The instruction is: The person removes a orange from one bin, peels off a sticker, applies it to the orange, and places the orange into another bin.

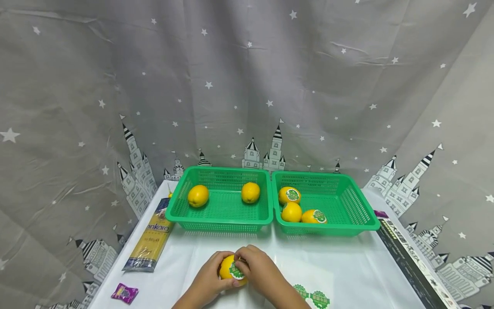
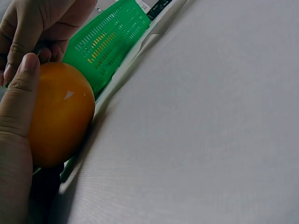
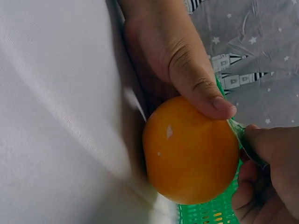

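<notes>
lemon (image 1: 230,268): smooth, glossy yellow skin, small highlight
sticker (image 1: 236,271): glossy green-and-white label
baskets (image 1: 220,221): green plastic mesh, slightly shiny
table cover (image 1: 347,266): white, smooth, matt sheet
backdrop (image 1: 231,86): grey creased cloth, matt
pasta packet (image 1: 148,242): shiny clear plastic film

Left hand (image 1: 210,274) low in front, fingers (image 2: 21,88) curled in a grip, right hand (image 1: 256,268) close beside it, fingertips pinching, forearms converging
</notes>
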The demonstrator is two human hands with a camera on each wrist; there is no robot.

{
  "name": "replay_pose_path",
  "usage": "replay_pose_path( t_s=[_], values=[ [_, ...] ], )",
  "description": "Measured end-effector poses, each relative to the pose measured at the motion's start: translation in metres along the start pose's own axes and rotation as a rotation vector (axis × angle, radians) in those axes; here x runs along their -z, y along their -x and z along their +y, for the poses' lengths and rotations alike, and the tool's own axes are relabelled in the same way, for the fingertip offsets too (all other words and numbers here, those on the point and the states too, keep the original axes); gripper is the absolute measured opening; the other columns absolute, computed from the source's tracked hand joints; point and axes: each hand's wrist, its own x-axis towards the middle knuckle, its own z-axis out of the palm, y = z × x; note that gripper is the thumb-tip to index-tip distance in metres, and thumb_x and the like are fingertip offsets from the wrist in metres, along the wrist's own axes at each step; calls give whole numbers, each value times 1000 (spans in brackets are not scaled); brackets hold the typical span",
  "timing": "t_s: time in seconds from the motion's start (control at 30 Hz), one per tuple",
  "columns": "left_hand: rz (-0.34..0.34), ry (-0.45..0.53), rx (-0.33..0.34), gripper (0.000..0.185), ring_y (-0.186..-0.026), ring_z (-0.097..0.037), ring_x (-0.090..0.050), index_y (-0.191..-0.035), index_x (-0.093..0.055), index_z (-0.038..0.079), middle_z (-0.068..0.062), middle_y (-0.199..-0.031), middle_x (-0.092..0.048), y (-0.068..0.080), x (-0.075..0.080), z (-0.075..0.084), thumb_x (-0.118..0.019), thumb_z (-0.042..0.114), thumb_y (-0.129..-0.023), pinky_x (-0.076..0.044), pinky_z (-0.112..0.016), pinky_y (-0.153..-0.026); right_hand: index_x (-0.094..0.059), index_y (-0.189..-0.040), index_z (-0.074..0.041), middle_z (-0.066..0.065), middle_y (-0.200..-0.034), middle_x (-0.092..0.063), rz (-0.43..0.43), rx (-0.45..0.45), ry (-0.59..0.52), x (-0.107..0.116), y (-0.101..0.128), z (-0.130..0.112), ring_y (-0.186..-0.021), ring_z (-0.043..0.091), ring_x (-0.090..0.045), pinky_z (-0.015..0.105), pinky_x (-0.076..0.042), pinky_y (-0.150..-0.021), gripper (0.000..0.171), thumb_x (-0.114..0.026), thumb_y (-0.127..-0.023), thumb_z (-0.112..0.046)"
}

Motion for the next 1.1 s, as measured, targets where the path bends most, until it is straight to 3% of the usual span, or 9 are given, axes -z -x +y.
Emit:
replay_pose_path(
  t_s=[0.33,0.43,0.53,0.6,0.7,0.77,0.87,0.97,1.1],
  values=[
    [0,-3,6,72,-110,-6,-60,-138,-58,23,7,-128,-61,1,-1,-3,-86,55,-80,-53,-26,-94,-70,-110,-21,-13,-103,-58,-18,53,6,-5,0,5,-95,-2,-55,24,-55,-87,11,-70,-101,-28],
    [-8,11,16,75,-112,-9,-60,-140,-56,20,3,-131,-61,0,0,0,-85,54,-81,-53,-26,-94,-71,-110,-22,-13,-103,-56,-8,4,-33,-8,-1,9,-95,0,-54,26,-54,-87,14,-71,-100,-33],
    [-22,46,56,74,-116,-16,-58,-148,-49,14,-4,-136,-58,-1,-2,7,-78,51,-91,-52,-33,-99,-70,-111,-23,-11,-105,-57,12,-76,-95,-13,-2,13,-101,6,-54,31,-53,-90,23,-76,-96,-39],
    [17,69,88,65,-121,-21,-57,-149,-47,9,-8,-137,-57,-3,-7,14,-67,48,-101,-51,-43,-104,-69,-113,-21,-8,-107,-58,34,-137,-151,-17,-4,17,-103,11,-54,34,-52,-90,28,-78,-94,-40],
    [136,60,124,49,-121,-25,-59,-140,-55,7,-9,-130,-61,-6,-17,24,-53,45,-109,-50,-53,-105,-67,-118,-15,-1,-112,-61,72,-254,-317,-25,-7,18,-106,17,-55,38,-51,-92,29,-74,-97,-34],
    [232,32,140,38,-117,-21,-61,-129,-62,9,-5,-124,-65,-7,-24,28,-52,40,-110,-51,-51,-102,-65,-119,-11,2,-112,-63,116,-357,-472,-33,-9,16,-104,18,-57,38,-50,-91,27,-69,-99,-29],
    [311,-5,150,26,-105,-14,-61,-117,-63,10,-1,-113,-65,-9,-30,30,-53,33,-110,-54,-38,-91,-62,-118,-8,4,-109,-64,194,-493,-667,-46,-12,11,-102,17,-57,37,-48,-90,25,-61,-103,-28],
    [353,-11,128,20,-100,-11,-59,-114,-62,9,0,-108,-63,-7,-32,32,-51,25,-110,-54,-35,-88,-61,-114,-9,2,-106,-63,247,-562,-738,-57,-13,8,-101,16,-57,33,-49,-88,26,-56,-107,-34],
    [357,13,74,18,-101,-12,-58,-114,-61,7,-1,-108,-61,-6,-32,34,-46,17,-111,-53,-37,-91,-61,-112,-12,1,-108,-64,274,-562,-728,-61,-12,9,-102,16,-59,32,-51,-87,26,-48,-110,-35]
  ],
)
